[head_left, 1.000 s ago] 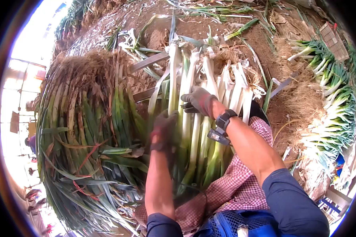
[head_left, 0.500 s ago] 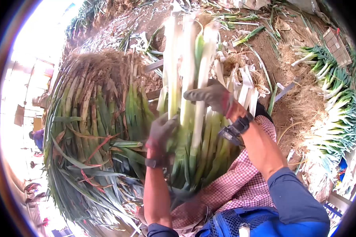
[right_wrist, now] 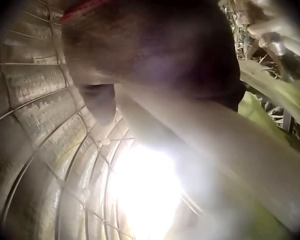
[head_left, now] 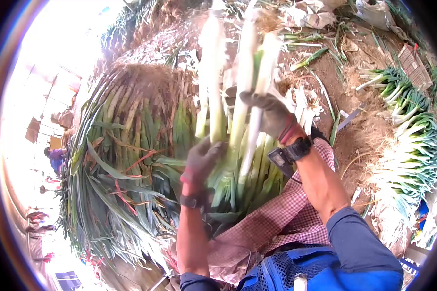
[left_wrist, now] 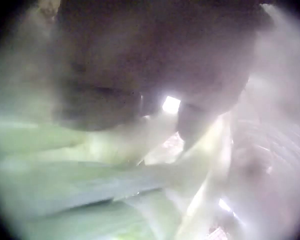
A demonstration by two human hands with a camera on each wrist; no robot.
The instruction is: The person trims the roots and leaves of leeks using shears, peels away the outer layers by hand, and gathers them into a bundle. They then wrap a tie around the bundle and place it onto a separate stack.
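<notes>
Several leeks with white stems stand raised toward the camera, their green leaves lower down. My gloved left hand grips them low on their left side. Higher up at the right, my gloved right hand holds a stem, with its fingers partly hidden behind the stems. In the left wrist view, the dark, blurred left hand lies against green stalks. A pale stem passes under the right hand in the right wrist view, with one fingertip showing below.
A large pile of uncleaned leeks lies at the left, roots upward. More leeks line the right side beside loose roots. A metal strip sticks out right of the hands. Checkered cloth covers the lap.
Several leeks have risen from the bunch toward the camera, gripped in both hands. My right hand has shifted right; the left has moved slightly. The whole view has also shifted a little.
</notes>
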